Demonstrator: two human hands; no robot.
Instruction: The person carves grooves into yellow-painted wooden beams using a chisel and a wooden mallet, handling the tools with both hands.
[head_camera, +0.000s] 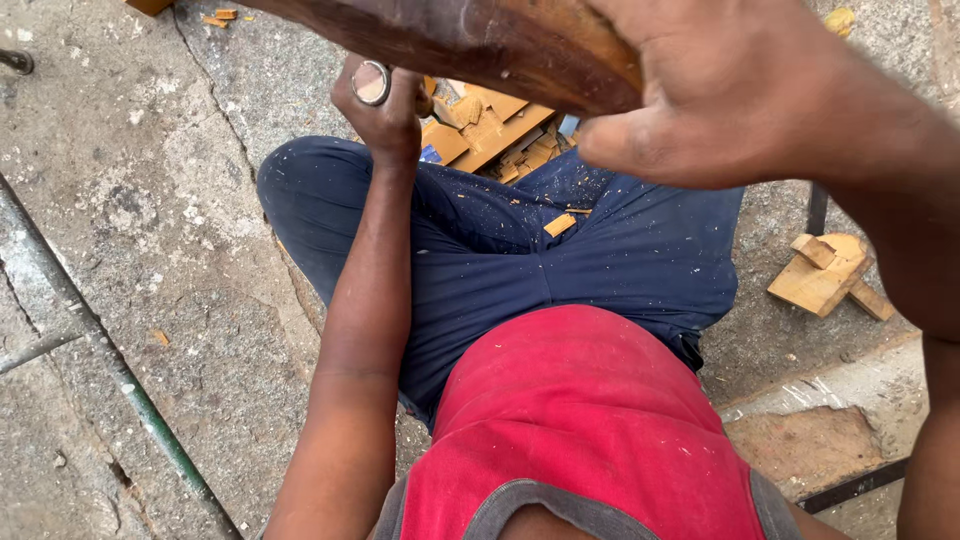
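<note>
Fingers (690, 95) of both hands grip the dark wooden piece (470, 40), lying left-right.

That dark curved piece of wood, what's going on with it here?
A person sitting on the concrete floor holds the dark curved piece of wood up in front of them. The right hand has a firm grip on its upper side. The left hand is closed around a tool with a round metal end, pressed against the wood's underside. Pale wood offcuts lie beyond the knees, more wood blocks to the right, and chips dot the blue trousers.
</note>
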